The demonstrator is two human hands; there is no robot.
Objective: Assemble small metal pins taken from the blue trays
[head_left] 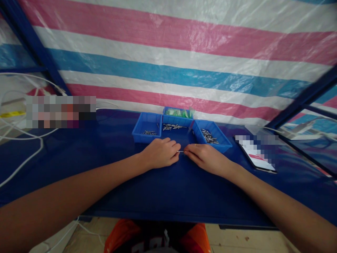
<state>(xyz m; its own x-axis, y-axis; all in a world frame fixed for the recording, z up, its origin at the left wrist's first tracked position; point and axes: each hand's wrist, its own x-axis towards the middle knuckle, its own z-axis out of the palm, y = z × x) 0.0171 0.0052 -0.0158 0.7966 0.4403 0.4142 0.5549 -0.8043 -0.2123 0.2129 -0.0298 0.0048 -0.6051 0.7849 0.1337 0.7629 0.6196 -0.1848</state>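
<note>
My left hand (162,153) and my right hand (206,156) meet just above the blue table, in front of the bins. Between their fingertips runs a thin metal pin (181,151), pinched at both ends; its exact kind is too small to make out. The left blue bin (135,136) holds a few small metal pieces (150,133). More metal pieces (207,136) fill part of the right blue bin (223,144), close to my right hand. A loose pile of thin metal pins (172,127) lies on the table between the bins.
Behind the pile stands a third blue bin (177,120) with green and clear packets. A phone (258,156) lies to the right. White cables (39,149) cross the table's left side. A striped plastic sheet (168,52) hangs behind, between blue metal posts (302,95).
</note>
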